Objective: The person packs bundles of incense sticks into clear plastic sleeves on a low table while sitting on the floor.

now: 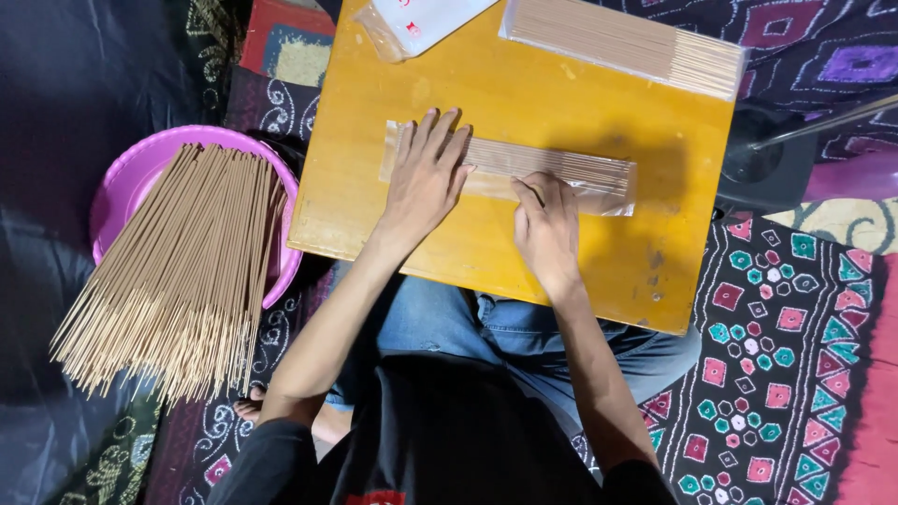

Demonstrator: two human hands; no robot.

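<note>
A long clear packet (552,178) of thin tan sticks lies crosswise at the centre of the yellow table (468,243). A second, fuller clear packet (622,42) of the same sticks lies at the top right of the table, and a clear bag (416,21) with white inside and a small red mark sits at the top centre edge. At left, a pink basin (140,168) holds a big sheaf of loose sticks (182,271) that fans out over its rim toward the lower left. The left hand (426,178) lies flat, fingers spread, pressing the centre packet's left end. The right hand (547,224) is loosely curled, its fingertips pressing on the packet's lower edge near the middle; neither hand closes around it.
</note>
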